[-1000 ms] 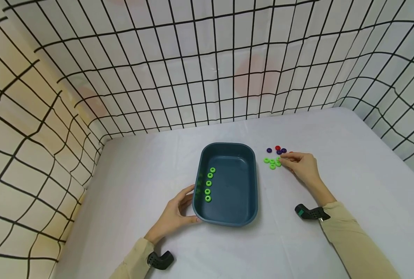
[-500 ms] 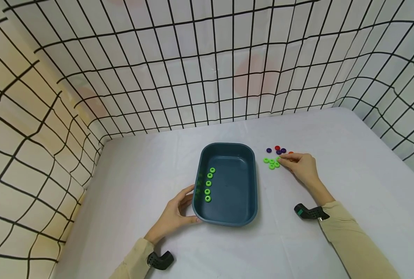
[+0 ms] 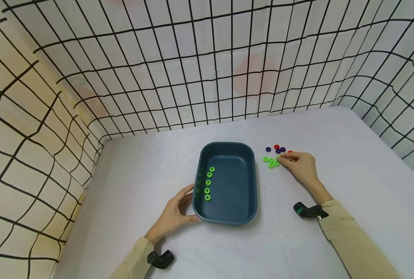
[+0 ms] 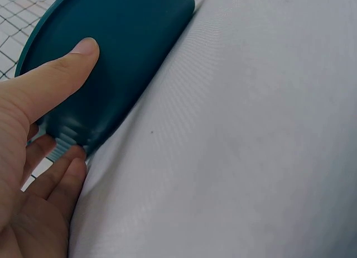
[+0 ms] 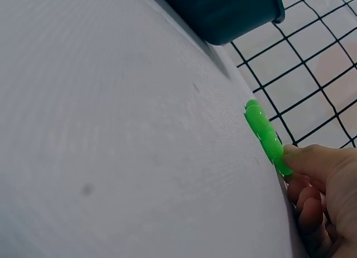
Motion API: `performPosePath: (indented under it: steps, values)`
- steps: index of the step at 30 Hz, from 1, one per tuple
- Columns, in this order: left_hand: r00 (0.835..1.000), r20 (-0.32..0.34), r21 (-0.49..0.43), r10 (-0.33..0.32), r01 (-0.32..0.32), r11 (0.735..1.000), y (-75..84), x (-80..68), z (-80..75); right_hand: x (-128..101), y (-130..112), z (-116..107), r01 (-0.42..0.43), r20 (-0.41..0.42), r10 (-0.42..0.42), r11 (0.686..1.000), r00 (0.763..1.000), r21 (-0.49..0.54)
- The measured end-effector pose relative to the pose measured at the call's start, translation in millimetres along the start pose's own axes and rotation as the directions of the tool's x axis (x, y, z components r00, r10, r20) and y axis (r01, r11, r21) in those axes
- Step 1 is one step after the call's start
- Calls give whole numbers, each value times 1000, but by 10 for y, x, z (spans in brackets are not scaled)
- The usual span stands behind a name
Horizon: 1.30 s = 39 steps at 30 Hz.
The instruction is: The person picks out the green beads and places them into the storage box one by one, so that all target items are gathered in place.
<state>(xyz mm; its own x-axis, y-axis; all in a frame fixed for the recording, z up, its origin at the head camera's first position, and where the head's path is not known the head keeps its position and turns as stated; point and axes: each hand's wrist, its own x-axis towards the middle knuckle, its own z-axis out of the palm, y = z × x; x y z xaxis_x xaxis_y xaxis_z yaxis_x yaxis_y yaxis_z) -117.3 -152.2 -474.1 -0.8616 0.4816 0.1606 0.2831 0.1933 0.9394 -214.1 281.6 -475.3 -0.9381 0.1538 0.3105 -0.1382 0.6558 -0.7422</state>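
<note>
The person's right hand (image 3: 301, 166) sits past the tray's far right corner, toward the back of the table (image 3: 350, 162), fingertips down on the cluster of loose green rings (image 3: 271, 161). In the right wrist view the thumb and forefinger close on the nearest green ring (image 5: 281, 163), the one at the end of the little group, so I judge that a pinch is forming on it; whether it has left the cloth I cannot tell. Just behind the green ones lie a few purple rings (image 3: 274, 150) and red rings (image 3: 276, 147), close enough to get knocked.

The left hand (image 3: 175, 213) grips the near left corner of the dark teal tray (image 3: 228, 217), thumb pressed on the outer wall and fingers curled under the rim, as the left wrist view shows plainly (image 4: 50, 96). The tray stands at the middle of the table, and five green rings (image 3: 208, 183) lie in a tidy line along its left wall.

To do this well, I would say the pinch wants to take one ring alone, by its edge, lifted straight up so the neighbours are not dragged along or scattered into the purple and red ones. The steadying hand ought to hold the tray flat and firm, for any nudge could roll the line inside out of order.
</note>
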Motion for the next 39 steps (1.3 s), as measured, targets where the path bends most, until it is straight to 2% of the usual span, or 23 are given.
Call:
performPosePath:
  steps: [6,13,19,23,26,31,35,39]
  values:
    - [1000,-2,5,-17,17,1000,25,11,1,0,-1,-3,40,-22,-40,999,999,-7]
    - [1000,7,2,-8,8,1000,56,31,11,-8,-7,-16,36,-53,-37,999,998,-24]
    - [1000,3,0,-10,10,1000,57,43,0,30,-37,-20,-12,-76,10,999,997,-30]
    - [1000,5,-1,-11,11,1000,42,25,-6,89,-152,-70,-58,-31,58,998,998,11]
    - [1000,4,2,-17,17,1000,37,8,-1,184,-339,-117,-40,-1,40,998,999,50]
    - [1000,0,4,-17,17,1000,34,-1,12,412,-821,-171,91,-23,-90,994,996,59]
    - [1000,4,-6,-10,10,1000,39,0,12,545,-1268,-132,198,-25,-196,978,980,65]
    - [1000,4,-6,-6,6,1000,41,-1,9,567,-1686,56,310,-4,-310,949,951,51]
